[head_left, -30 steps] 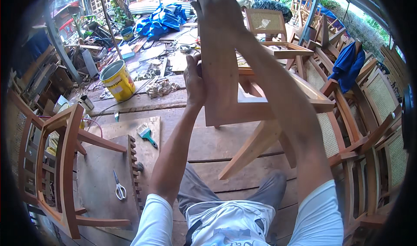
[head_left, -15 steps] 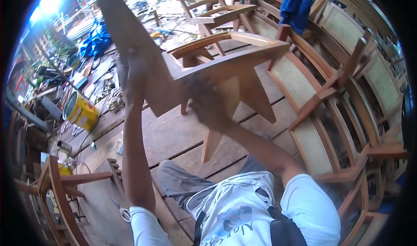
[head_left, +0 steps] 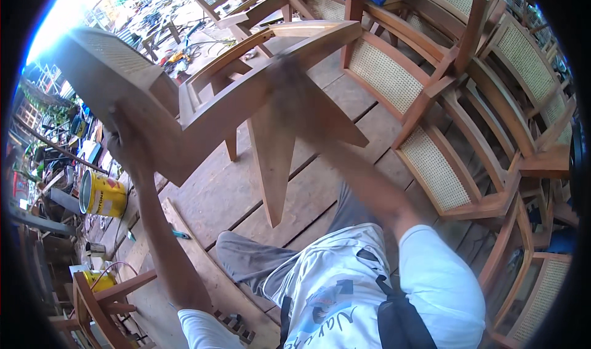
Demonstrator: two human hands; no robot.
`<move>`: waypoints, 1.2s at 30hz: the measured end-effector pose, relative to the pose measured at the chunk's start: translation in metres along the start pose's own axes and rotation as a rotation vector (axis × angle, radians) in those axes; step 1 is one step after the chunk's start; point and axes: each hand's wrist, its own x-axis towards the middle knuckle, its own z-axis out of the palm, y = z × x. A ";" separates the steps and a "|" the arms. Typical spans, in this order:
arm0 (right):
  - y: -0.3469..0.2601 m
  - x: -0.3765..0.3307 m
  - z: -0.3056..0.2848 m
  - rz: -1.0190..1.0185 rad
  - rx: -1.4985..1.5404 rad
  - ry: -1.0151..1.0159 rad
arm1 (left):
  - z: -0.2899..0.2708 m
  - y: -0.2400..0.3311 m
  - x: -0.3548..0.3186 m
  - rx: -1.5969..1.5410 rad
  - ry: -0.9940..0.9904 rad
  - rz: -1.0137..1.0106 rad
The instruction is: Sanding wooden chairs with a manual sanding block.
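A wooden chair frame (head_left: 221, 106) with an open seat frame, tapered legs and a woven cane back stands tilted before me. My left hand (head_left: 130, 141) grips the lower part of its broad back post, on the side nearest me. Against the side rail of the seat, above the tapered legs, is my right hand (head_left: 288, 96). Motion smears its fingers, so whether it holds anything is not visible.
Several wooden chairs with cane panels (head_left: 434, 167) are stacked at the right. Another chair (head_left: 246, 7) stands beyond mine. Left are a yellow bucket (head_left: 109, 194), scattered clutter and a wooden frame piece (head_left: 101, 306). A board (head_left: 200, 256) lies on the plank floor (head_left: 209, 195).
The chair has turned and shifted left in view, its cane back now showing. My left hand has moved left with the back post. My right hand remains at the seat rail, still blurred.
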 end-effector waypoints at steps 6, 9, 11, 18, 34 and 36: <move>0.247 0.028 -0.145 0.586 -0.296 0.182 | 0.023 -0.001 -0.029 0.066 0.048 0.200; 0.257 0.054 -0.178 1.306 0.738 0.156 | 0.007 -0.007 -0.059 0.025 0.080 0.153; 0.267 0.052 -0.179 1.352 0.826 -0.143 | 0.001 -0.009 -0.084 -0.025 0.093 0.188; 0.220 0.032 -0.191 1.336 0.941 -0.604 | -0.024 -0.001 -0.146 -0.182 0.189 0.134; 0.134 -0.116 -0.228 1.261 0.626 -0.403 | -0.144 -0.085 -0.106 0.026 0.331 0.247; 0.094 -0.135 -0.215 1.292 0.651 -0.297 | -0.192 -0.115 -0.047 -0.472 0.189 0.048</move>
